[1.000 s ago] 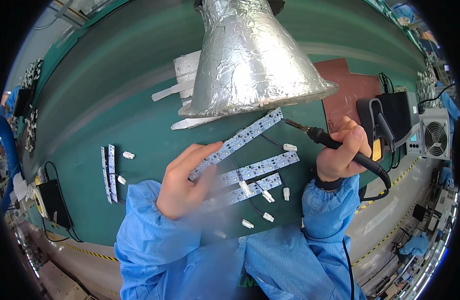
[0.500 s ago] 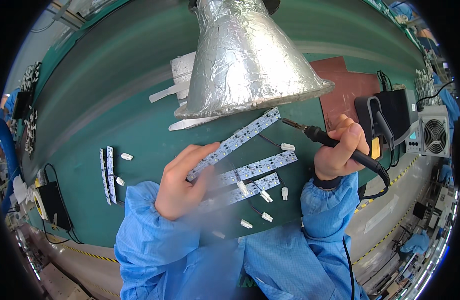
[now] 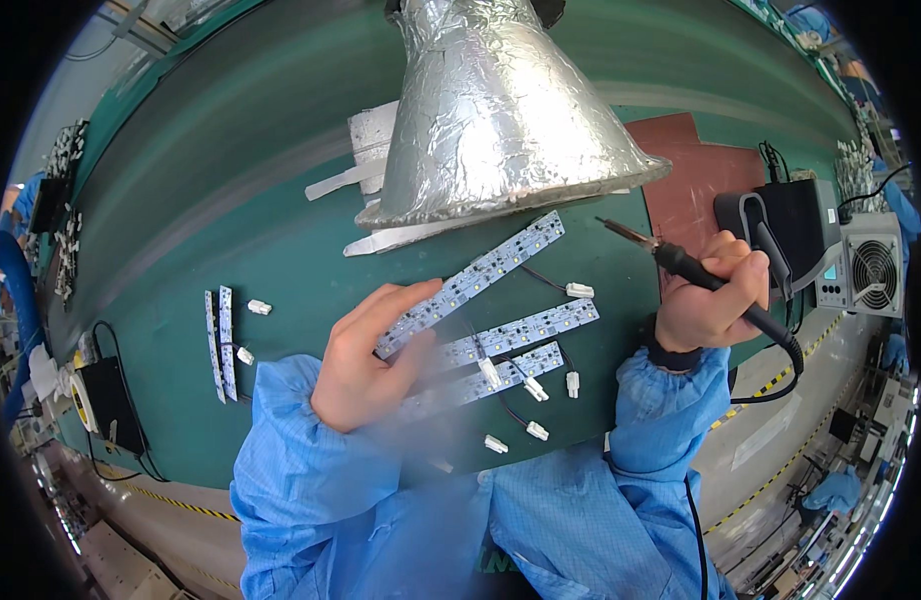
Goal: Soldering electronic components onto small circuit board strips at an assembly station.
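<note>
Between its thumb and fingers my left hand grips an LED circuit board strip, long, white and tilted up to the right. My right hand is closed round the black handle of a soldering iron. The iron's tip points up and left, apart from the strip's far end. Nearer to me lie a second LED strip and a third LED strip, with white connectors on thin dark wires. A blurred patch hides part of the lower strips.
A foil-covered fume hood hangs over the far middle. Two more LED strips lie at left. A reddish-brown mat, a soldering stand and a grey unit with a fan are at right. A black device sits at far left.
My right hand has moved right with the soldering iron, and its tip has come away from the strip's end. My left hand still holds the strip in nearly the same place.
</note>
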### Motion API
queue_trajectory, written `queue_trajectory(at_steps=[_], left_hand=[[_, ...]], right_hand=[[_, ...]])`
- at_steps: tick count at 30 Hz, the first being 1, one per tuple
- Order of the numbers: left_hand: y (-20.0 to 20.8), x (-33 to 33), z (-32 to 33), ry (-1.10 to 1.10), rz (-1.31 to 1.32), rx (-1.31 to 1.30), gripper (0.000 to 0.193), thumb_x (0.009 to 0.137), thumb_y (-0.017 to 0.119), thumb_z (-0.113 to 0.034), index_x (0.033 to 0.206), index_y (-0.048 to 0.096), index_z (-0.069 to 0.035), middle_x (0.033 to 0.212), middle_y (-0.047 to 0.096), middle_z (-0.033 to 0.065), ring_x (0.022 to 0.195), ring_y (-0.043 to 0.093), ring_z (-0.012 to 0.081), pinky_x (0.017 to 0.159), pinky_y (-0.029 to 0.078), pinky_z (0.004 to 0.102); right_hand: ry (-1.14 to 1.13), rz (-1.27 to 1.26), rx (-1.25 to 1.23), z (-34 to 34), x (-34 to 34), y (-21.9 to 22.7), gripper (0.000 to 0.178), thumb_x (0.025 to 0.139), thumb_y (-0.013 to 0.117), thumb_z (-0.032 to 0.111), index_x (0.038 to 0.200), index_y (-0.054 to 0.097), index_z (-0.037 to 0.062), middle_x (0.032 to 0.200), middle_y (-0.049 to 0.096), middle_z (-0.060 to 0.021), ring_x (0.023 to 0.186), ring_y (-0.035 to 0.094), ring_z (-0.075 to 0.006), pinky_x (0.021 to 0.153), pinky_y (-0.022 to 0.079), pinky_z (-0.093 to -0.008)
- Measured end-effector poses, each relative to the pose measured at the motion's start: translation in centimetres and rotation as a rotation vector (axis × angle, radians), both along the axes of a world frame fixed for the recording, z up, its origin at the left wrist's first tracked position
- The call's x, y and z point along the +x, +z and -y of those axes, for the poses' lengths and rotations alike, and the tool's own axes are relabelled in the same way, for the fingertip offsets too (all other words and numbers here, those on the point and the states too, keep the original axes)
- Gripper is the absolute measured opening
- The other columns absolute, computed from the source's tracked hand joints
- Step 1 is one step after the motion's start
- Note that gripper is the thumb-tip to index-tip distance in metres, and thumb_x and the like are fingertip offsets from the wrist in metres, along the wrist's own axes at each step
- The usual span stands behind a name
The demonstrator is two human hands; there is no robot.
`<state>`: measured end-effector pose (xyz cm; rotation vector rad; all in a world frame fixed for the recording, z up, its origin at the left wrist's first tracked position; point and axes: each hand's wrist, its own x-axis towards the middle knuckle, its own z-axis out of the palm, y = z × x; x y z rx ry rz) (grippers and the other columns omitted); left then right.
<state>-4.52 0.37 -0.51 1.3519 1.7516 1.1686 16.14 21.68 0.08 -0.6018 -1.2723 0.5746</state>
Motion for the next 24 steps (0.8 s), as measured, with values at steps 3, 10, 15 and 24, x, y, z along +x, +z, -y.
queue_trajectory(at_steps=[3, 10, 15, 24], left_hand=[[0.1, 0.2, 0.3, 0.042, 0.058, -0.024, 0.043, 0.083, 0.065, 0.003, 0.126, 0.059, 0.005, 0.103, 0.065, 0.0178, 0.092, 0.065, 0.0273, 0.084, 0.050, 0.0326], [4.2, 1.5, 2.2, 0.256, 0.355, -0.132, 0.034, 0.092, 0.061, -0.011, 0.122, 0.061, 0.006, 0.092, 0.071, 0.0147, 0.077, 0.062, 0.0135, 0.069, 0.047, 0.0237], [5.0, 1.2, 9.6, 0.305, 0.693, -0.089, 0.047, 0.092, 0.058, -0.027, 0.121, 0.059, 0.010, 0.083, 0.068, 0.0182, 0.058, 0.049, 0.0102, 0.052, 0.038, 0.0225], [2.9, -1.5, 17.6, 0.853, 0.089, 0.225, 0.040, 0.097, 0.055, -0.018, 0.130, 0.056, 0.004, 0.098, 0.067, 0.0085, 0.080, 0.052, 0.0082, 0.075, 0.042, 0.0223]], right_hand=[[0.033, -0.047, -0.038, 0.1, -0.2, 0.5, 0.043, 0.097, 0.048, 0.013, 0.056, 0.038, 0.0023, 0.053, 0.037, -0.0051, 0.046, 0.032, -0.0124, 0.049, 0.029, -0.0291], [0.040, -0.178, -0.115, -0.2, 0.0, -0.1, 0.038, 0.095, 0.053, 0.010, 0.061, 0.042, 0.0010, 0.059, 0.041, -0.0051, 0.050, 0.037, -0.0136, 0.049, 0.031, -0.0295], [0.067, -0.246, -0.089, -0.4, 1.0, -0.4, 0.035, 0.093, 0.055, 0.006, 0.061, 0.043, -0.0004, 0.058, 0.039, -0.0048, 0.052, 0.039, -0.0143, 0.051, 0.034, -0.0301], [0.075, -0.225, -0.108, 0.0, 0.2, 0.0, 0.039, 0.094, 0.053, 0.006, 0.058, 0.039, 0.0003, 0.054, 0.035, -0.0039, 0.048, 0.032, -0.0126, 0.048, 0.028, -0.0299]])
